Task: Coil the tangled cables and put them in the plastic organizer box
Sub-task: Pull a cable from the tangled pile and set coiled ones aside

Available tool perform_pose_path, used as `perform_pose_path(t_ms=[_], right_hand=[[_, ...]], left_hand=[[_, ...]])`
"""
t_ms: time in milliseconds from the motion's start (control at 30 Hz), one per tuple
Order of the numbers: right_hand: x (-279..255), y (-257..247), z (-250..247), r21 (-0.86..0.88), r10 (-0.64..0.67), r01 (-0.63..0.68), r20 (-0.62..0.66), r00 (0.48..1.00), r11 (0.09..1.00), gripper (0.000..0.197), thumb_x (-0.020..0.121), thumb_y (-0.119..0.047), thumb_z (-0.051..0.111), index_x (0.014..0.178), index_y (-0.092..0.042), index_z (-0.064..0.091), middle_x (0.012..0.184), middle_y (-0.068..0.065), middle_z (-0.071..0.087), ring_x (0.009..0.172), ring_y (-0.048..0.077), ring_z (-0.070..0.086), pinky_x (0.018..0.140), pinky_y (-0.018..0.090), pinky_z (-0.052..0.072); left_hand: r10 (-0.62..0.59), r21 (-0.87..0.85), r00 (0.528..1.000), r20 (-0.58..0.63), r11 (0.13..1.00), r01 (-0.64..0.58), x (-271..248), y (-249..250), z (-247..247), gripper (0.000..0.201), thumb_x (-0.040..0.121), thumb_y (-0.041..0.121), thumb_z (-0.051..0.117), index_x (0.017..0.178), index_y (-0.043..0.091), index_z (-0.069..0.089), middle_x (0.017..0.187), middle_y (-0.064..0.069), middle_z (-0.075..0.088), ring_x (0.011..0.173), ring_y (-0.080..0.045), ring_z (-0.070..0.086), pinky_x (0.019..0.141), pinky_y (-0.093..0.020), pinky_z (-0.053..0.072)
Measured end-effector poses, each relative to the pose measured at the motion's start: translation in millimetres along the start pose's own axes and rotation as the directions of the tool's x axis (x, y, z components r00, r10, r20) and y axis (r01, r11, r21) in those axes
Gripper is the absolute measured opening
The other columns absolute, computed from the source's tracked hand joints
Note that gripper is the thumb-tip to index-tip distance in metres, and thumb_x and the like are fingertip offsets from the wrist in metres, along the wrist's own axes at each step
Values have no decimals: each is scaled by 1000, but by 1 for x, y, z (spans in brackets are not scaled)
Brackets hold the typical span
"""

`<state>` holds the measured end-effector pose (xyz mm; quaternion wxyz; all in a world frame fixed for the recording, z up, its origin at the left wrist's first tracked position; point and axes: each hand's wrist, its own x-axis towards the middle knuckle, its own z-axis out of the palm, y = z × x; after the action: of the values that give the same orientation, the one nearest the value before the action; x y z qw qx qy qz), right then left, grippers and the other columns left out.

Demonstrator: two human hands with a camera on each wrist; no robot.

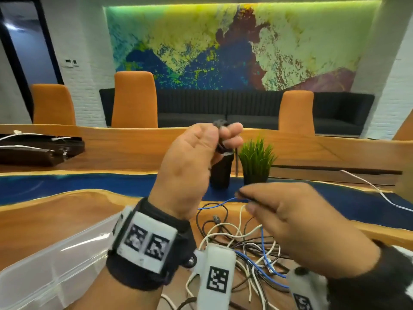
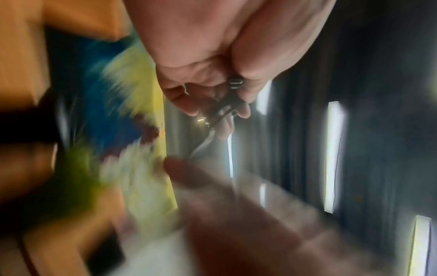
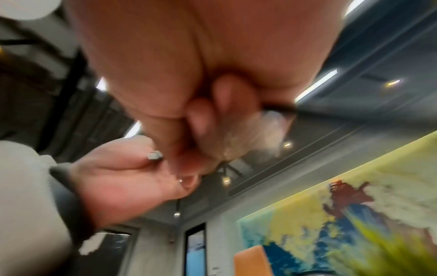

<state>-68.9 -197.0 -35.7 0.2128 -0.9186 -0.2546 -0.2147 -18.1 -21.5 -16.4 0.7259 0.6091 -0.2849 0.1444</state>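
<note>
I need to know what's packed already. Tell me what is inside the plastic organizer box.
Through the clear plastic organizer box no coiled cables show; the tangled cables lie on the table beside it. The left hand and wrist hide its near right corner.

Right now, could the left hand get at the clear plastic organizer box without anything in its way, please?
Probably yes, but not freely: the organizer box sits just left of the left hand with nothing between them, yet that hand holds a black cable it must first release.

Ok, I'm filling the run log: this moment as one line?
left hand: holds black cable coil raised | right hand: pinches cable | organizer box: no cables seen inside
</note>
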Motion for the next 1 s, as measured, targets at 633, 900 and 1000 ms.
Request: perform_pose_path(t_ms=[633,900,1000], right_hand=[[0,8,-14,711,207,-31,-163,965,703,24,97,-17,52,116,-17,68,55,-13,56,50,12,41,42,18,31],[3,11,-10,616,144,64,-282,949,785,13,87,-15,67,100,-17,69,69,-21,66,63,-7,59,57,6,42],[2,14,-9,542,150,41,-304,941,839,18,92,-8,63,94,-25,66,67,-27,64,62,-8,59,55,6,41]], left_hand=[[-355,-203,884,305,882,425,-16,-5,23,26,97,26,47,75,16,57,72,1,60,59,-8,49,57,-23,42],[-82,288,969,234,958,12,-20,-6,25,31,105,23,41,90,8,65,83,-5,61,74,-3,54,67,-11,42],[-31,304,981,189,952,-29,-19,-14,30,33,105,23,42,94,4,66,78,-4,63,74,-9,57,71,-21,46]])
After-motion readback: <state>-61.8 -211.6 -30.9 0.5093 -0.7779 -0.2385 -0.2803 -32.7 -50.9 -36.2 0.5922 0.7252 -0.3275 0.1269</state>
